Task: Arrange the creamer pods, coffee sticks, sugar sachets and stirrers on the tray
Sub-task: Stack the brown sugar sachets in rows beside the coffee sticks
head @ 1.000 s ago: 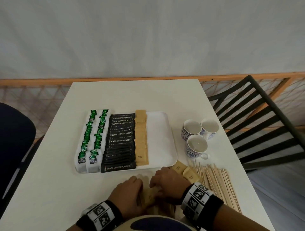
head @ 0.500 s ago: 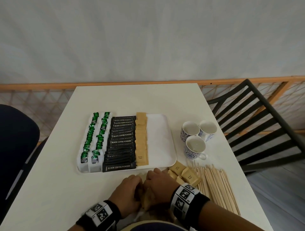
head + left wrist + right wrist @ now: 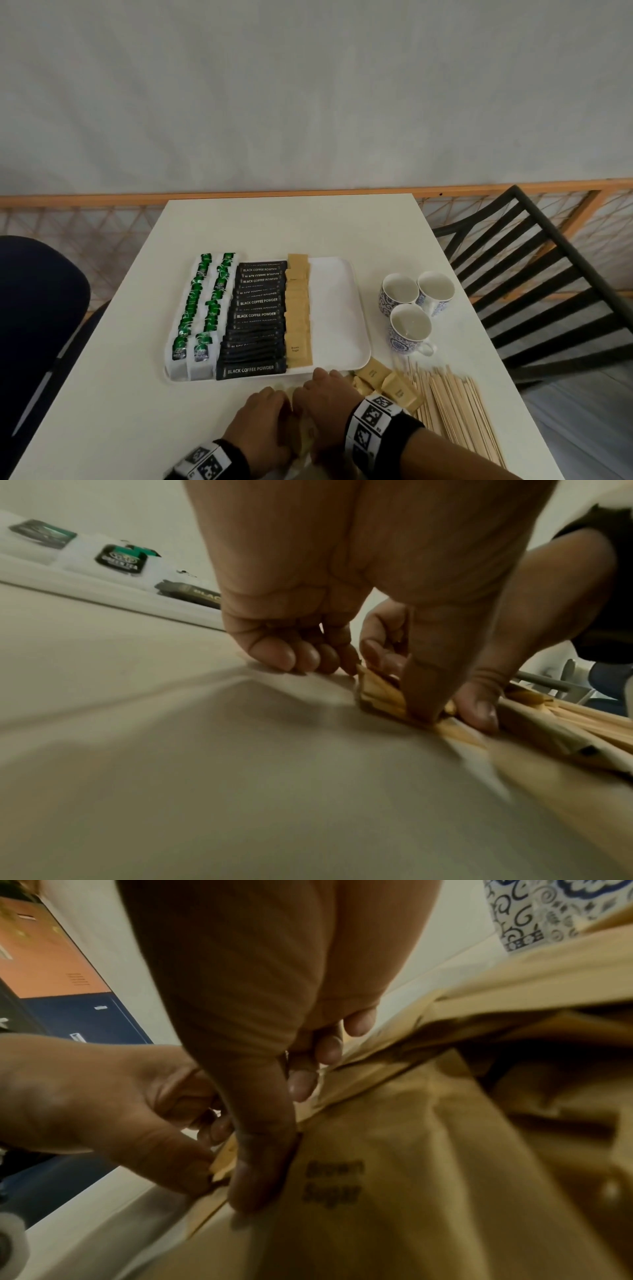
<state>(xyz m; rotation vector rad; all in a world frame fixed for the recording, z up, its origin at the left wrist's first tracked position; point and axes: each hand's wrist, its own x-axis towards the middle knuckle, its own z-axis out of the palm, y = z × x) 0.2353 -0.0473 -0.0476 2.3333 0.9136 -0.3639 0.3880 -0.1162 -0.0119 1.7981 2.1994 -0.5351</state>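
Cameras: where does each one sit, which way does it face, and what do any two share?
Head: worn high, looks forward and down at the tray; both hands show.
Left wrist: low over the table, looks along the left hand at the sugar sachets.
Right wrist: looks along the right hand; left hand visible.
Shared: both wrist views show the sachets gathered between both hands.

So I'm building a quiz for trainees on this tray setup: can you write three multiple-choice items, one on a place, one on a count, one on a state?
1. Where do the stirrers lie?
A on the tray
B on the table, right of the tray
C in a cup

2. How many cups stand on the table?
A two
B three
C five

3. What do both hands grip?
A brown sugar sachets
B a cup
C nothing

Answers:
B, they lie off the tray.
B, three show.
A, left hand and right hand pinch sugar sachets.
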